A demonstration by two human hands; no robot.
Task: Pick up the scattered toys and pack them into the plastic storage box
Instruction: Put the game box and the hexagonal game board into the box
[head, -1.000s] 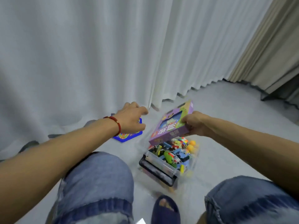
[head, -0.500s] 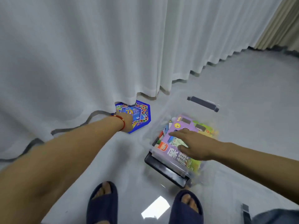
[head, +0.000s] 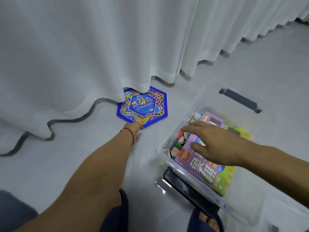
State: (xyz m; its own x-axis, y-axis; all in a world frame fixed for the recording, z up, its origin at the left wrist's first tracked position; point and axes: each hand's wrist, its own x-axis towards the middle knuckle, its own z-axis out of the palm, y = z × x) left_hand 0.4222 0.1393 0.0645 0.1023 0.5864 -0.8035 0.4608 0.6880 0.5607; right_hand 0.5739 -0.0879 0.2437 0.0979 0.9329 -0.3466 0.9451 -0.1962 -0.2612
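The step in hand looks like fetching the blue hexagonal game board [head: 143, 107], the one toy in view not yet packed. It lies flat on the floor [head: 83, 164] just beside the clear plastic storage box [head: 184, 171], with its far corner tucked under the hem of the white curtain [head: 100, 47].

The left hand [head: 133, 128] reaches to the board's near edge and touches it there. Only the wrist, with its red string bracelet [head: 131, 133], and the back of the hand show, so I cannot tell how far its grip is closed or whether it has hold of the board.

The right hand [head: 215, 144] hovers with fingers spread and relaxed over the purple game box [head: 205, 166], which lies on top of the toys in the storage box. It grips nothing; whether it touches the lid I cannot tell.

The next move probably calls for getting fingers under the thin board, sliding it clear of the curtain, then laying it flat on the purple box.

The small toys under the purple box are mostly covered and blurred. A dark grey latch handle [head: 240, 100] marks the storage box's far end; its clear walls are hard to trace. The person's slippered feet are cut off at the bottom edge.
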